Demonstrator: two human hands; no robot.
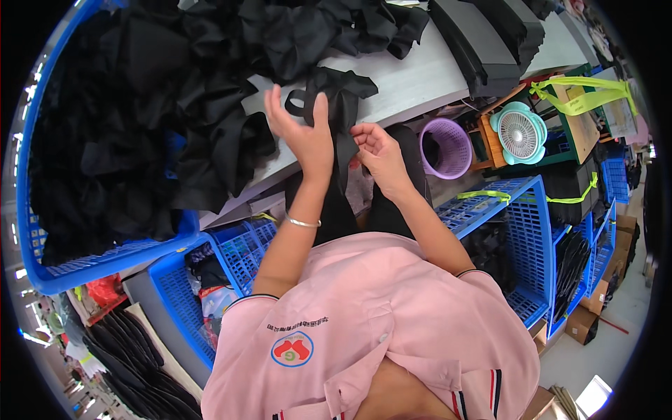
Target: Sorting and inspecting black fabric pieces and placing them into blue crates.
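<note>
A black fabric piece with a loop at its left side lies over the near edge of the grey worktable, and its lower part hangs down in front of me. My left hand is raised beside the loop, thumb and fingers apart, with nothing gripped in it. Curled at the right edge of the hanging part, my right hand pinches the black fabric between thumb and fingertips. More crumpled black fabric is heaped on the table beyond both hands.
A large blue basket full of black fabric stands at the left. Stacked flat black pieces lie at the far right of the table. Below them are a purple bin and a teal fan. Blue crates flank me.
</note>
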